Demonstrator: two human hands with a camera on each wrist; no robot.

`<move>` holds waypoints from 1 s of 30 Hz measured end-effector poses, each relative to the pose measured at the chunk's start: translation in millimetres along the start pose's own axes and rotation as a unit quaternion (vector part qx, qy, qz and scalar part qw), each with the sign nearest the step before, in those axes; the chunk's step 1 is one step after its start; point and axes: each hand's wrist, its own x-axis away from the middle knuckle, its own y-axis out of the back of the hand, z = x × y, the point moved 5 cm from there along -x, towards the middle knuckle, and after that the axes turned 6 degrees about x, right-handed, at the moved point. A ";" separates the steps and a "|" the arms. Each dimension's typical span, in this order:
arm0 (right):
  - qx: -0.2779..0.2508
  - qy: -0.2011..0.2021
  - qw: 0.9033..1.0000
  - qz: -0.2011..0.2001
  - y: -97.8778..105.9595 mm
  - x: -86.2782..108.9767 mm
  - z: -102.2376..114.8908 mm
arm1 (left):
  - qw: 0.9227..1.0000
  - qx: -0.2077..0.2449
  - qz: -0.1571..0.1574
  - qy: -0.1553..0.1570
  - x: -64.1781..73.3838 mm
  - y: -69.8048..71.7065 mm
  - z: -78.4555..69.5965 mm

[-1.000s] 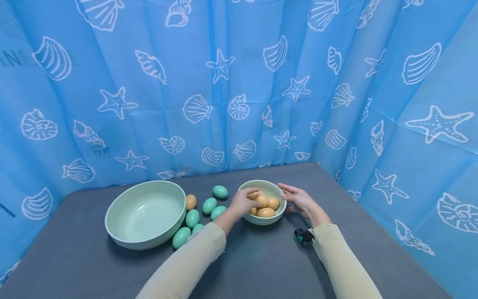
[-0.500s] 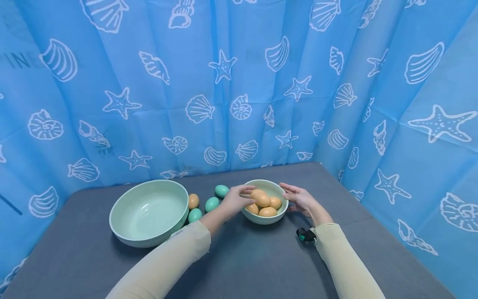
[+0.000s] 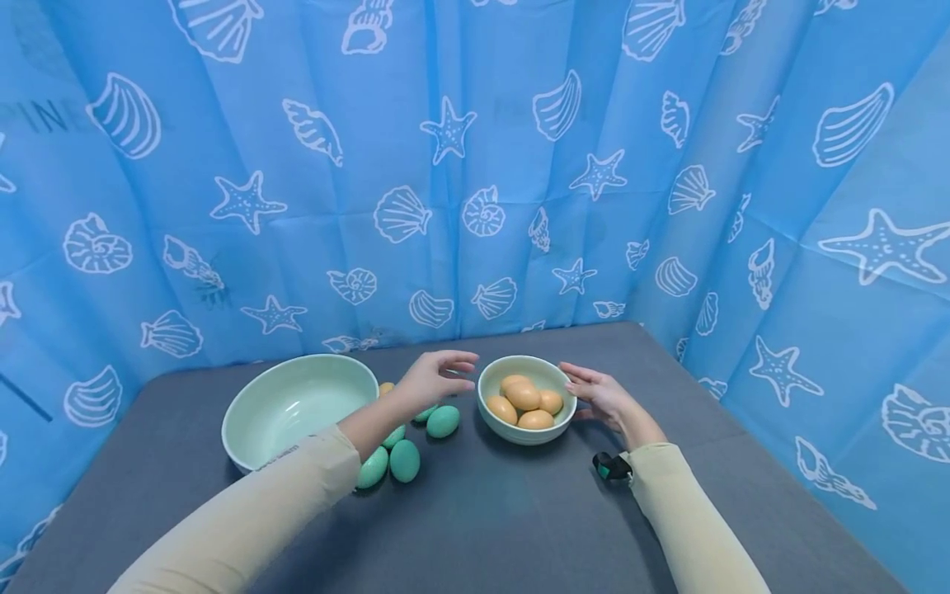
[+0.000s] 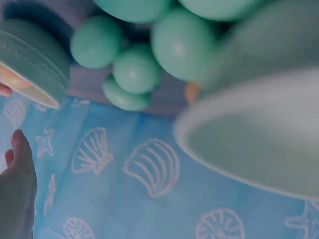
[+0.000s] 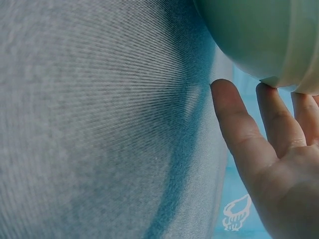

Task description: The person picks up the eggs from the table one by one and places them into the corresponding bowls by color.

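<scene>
In the head view a small pale green bowl point(image 3: 529, 438) holds several light brown eggs point(image 3: 522, 394). My right hand point(image 3: 604, 399) rests its fingertips on the bowl's right side; the right wrist view shows straight fingers point(image 5: 276, 117) at the bowl's outer wall point(image 5: 249, 35). Nothing is in my left hand point(image 3: 430, 381), which hovers left of the small bowl with its fingers loosely bent. Below and around that hand lie several green eggs point(image 3: 443, 421), partly hidden by the forearm. One brown egg point(image 3: 386, 388) peeks out behind the left wrist.
A large pale green bowl point(image 3: 297, 404) stands at the left of the grey-covered table point(image 3: 505, 520), its right side behind my left forearm. A blue curtain point(image 3: 356, 165) with white shells and starfish hangs behind and to the right. A black strap point(image 3: 611, 466) hangs at my right wrist.
My left hand has moved left, away from the eggs in the small bowl, and toward the green eggs. The brown eggs stay in the bowl. My right hand keeps its place at the bowl's side.
</scene>
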 end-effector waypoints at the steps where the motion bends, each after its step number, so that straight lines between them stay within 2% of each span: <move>1: -0.001 -0.001 1.000 0.000 0.5 0.2 -0.1 | 1.000 -0.003 0.003 -0.001 1.3 4.3 -1.0; 7: -0.003 -0.007 1.000 -0.004 2.5 1.4 0.5 | 0.999 -0.028 0.023 -0.018 5.1 28.6 2.8; 13: 0.002 -0.002 1.000 -0.001 3.2 0.7 1.4 | 0.997 -0.053 0.047 -0.034 2.8 57.5 24.7; 19: 0.005 -0.002 1.000 -0.004 4.3 0.4 1.0 | 0.993 -0.079 0.074 -0.037 -6.3 83.9 46.1; 23: 0.001 -0.004 1.000 -0.006 3.2 0.9 1.3 | 0.991 -0.089 0.099 -0.028 -12.1 93.3 54.7; 30: -0.007 -0.002 1.000 -0.005 0.6 2.9 1.6 | 0.982 -0.127 0.142 -0.009 -22.8 101.7 68.0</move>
